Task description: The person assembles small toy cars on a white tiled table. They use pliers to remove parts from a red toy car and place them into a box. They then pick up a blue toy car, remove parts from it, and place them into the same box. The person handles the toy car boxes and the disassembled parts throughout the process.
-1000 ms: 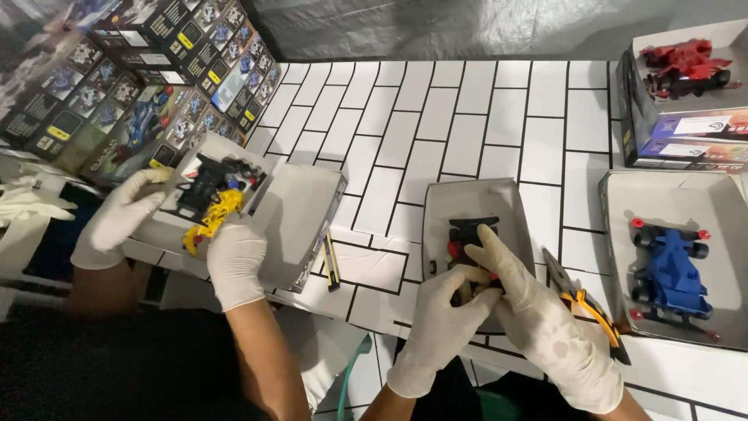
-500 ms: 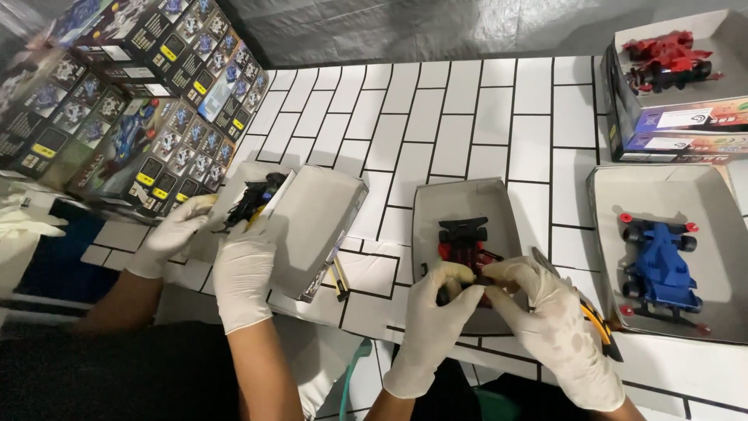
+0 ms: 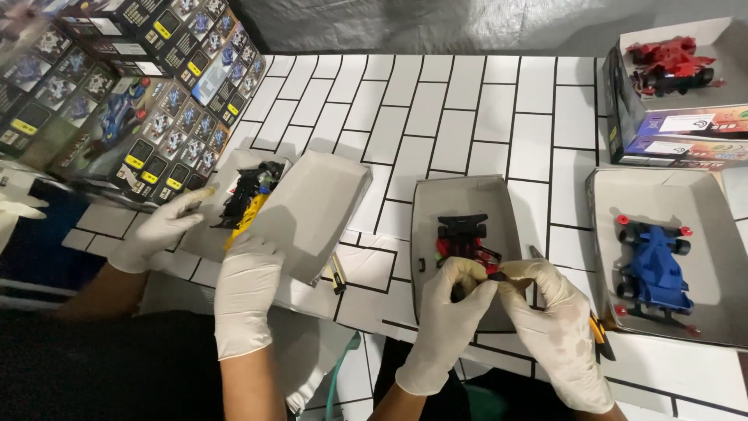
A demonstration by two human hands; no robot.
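I see a big stack of dark toy car boxes far left of the grey box tray in the middle; they have small pictures and yellow tags. To the right of that tray, far back, an open box with a bright colourful side panel holds a red car.

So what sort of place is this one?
Likely a small workbench for assembling toy model cars: stacked kit boxes, a finished blue car in a tray, gloved hands on a red chassis.
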